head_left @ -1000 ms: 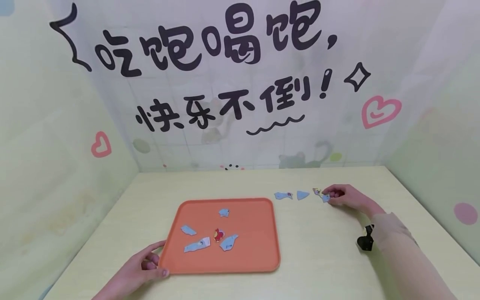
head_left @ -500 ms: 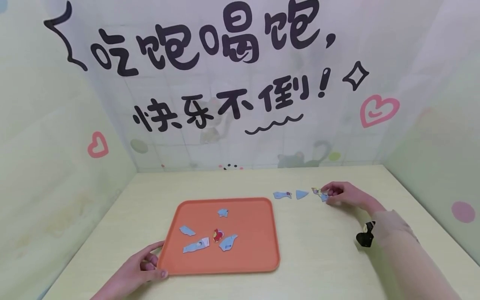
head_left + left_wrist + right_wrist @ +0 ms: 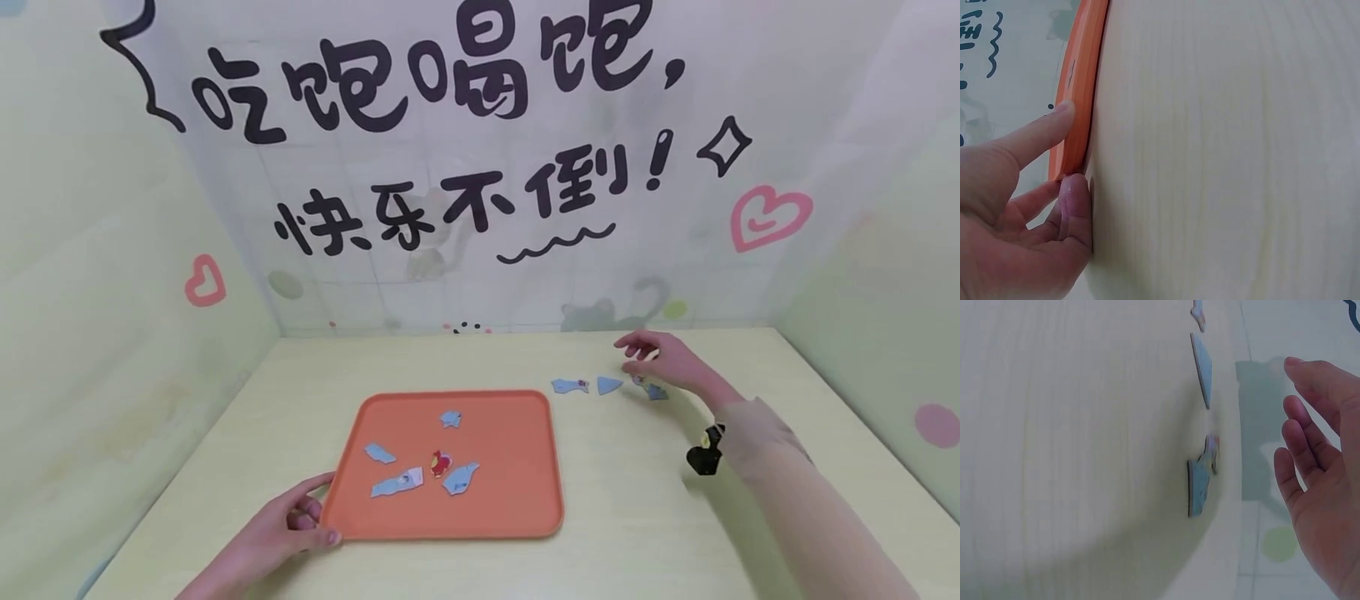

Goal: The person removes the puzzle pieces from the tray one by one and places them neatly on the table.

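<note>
In the head view, my left hand holds the orange tray at its near left corner. Its thumb lies against the tray's side and the other fingers are bent around the corner. On the tray lie several flat light-blue puzzle pieces and a small red one. My right hand is raised over the back right of the table, its fingers loosely bent and holding nothing. Below it rests a blue puzzle piece with a printed end. To its left are a triangular piece and a longer piece.
The pale wooden table is enclosed at the back and sides by printed curtains. A small black device shows beside the right sleeve. The three loose pieces form a row near the table's back edge.
My right hand has let go of the printed blue puzzle piece and risen up and to the left. The left hand stays at the tray's corner. The head view has shifted slightly.
</note>
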A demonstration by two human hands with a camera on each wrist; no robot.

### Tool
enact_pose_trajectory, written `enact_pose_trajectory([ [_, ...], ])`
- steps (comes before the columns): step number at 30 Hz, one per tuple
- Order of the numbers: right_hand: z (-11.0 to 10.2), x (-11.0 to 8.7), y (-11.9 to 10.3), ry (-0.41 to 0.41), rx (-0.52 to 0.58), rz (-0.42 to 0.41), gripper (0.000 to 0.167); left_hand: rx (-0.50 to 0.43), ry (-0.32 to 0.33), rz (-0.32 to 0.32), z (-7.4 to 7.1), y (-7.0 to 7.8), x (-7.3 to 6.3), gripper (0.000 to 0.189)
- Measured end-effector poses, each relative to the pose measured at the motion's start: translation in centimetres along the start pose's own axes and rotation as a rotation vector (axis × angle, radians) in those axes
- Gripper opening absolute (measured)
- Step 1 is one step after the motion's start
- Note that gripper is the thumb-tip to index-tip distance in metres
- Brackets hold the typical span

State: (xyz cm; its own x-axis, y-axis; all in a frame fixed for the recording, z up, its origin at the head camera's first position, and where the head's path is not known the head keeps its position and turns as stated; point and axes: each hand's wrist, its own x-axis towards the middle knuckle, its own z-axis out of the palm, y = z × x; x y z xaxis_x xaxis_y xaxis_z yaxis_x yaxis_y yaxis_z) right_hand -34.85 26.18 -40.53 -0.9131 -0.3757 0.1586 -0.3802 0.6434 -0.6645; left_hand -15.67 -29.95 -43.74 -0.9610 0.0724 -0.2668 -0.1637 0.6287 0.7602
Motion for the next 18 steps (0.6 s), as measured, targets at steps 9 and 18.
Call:
enact_pose_trajectory([
  [9,3.5,4.2,-4.0,-0.05,0.057,-0.093,0.037,-0.004,0.008,-0.003,0.0,0.0,0.0,0.093],
  [18,7.8,7.2,-8.3,-0.118,0.129,-0.148,0.037,-0.004,0.003,0.001,0.0,-0.1,0.1,0.093],
])
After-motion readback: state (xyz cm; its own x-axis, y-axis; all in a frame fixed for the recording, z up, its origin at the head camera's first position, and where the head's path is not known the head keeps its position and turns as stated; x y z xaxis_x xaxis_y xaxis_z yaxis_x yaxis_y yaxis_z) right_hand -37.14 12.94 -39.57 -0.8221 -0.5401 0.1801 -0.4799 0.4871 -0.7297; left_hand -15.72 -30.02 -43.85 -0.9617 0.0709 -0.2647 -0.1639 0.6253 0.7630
